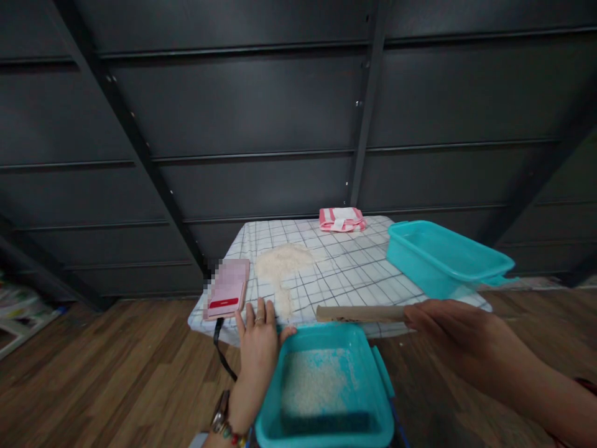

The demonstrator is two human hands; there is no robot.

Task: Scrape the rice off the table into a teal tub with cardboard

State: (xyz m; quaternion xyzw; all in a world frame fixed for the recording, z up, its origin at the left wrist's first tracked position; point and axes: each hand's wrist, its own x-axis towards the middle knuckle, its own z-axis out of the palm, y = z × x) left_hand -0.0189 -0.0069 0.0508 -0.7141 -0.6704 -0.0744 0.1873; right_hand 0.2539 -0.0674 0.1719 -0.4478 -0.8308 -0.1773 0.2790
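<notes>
My left hand (259, 342) lies with its fingers spread on the near edge of the checked cloth, and its thumb reaches to the rim of a turquoise plastic container (265, 410). Inside that container, pale grains that look like rice (317, 379) cover much of the bottom. My right hand (448, 326) is closed on one end of a flat brown strip (361, 313), of cardboard or wood. The strip extends leftward above the container's far rim. A heap of the same pale grains (282, 261) lies on the cloth, with a thin trail running toward the near edge.
A second turquoise container (448, 249) stands at the table's right side. Beside my left hand is a pink phone-like device (228, 286) with a black cable (222, 351). A folded pink-and-white cloth (342, 219) rests at the back of the checked tablecloth (345, 267), before a dark panelled wall (261, 106).
</notes>
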